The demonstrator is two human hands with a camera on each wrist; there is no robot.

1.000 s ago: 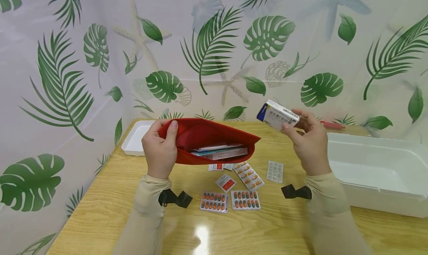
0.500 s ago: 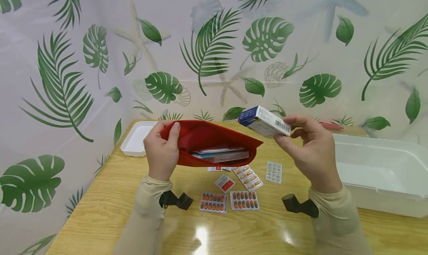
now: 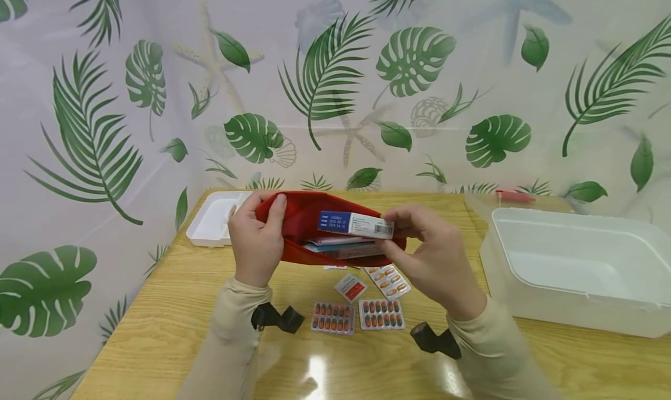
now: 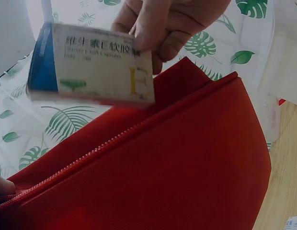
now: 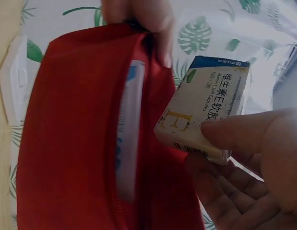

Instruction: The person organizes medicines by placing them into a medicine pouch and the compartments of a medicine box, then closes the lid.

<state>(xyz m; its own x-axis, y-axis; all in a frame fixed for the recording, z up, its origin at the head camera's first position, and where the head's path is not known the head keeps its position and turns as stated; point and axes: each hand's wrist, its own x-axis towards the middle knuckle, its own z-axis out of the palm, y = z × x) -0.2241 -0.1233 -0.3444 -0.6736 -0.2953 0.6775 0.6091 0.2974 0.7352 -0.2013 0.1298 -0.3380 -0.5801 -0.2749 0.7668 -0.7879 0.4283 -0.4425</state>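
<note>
My left hand (image 3: 258, 234) grips one end of a red zippered pouch (image 4: 153, 163), thumb on its inner side, and its mouth gapes toward me. Inside lie a white and blue medicine box (image 5: 129, 129) and other flat packs. Between thumb and fingers my right hand (image 3: 432, 257) pinches a white vitamin E soft capsule box (image 5: 206, 98) with a blue end. In the head view that box overlaps the pouch's mouth, just above the packs inside. Below the pouch, blister packs of capsules (image 3: 381, 314) and a small white and red packet (image 3: 350, 287) lie on the wooden table.
A large white plastic bin (image 3: 563, 295) stands on the right side of the table (image 3: 173, 330). A shallow white tray (image 3: 207, 219) sits at the back left, partly behind my left hand. Something red (image 3: 516, 196) lies at the back right. A leaf-patterned sheet (image 3: 335, 85) hangs behind the table.
My right hand has brought the vitamin E box left and down from beside the pouch to over its mouth, turning its blue end leftward. My left hand stays nearly still on the pouch.
</note>
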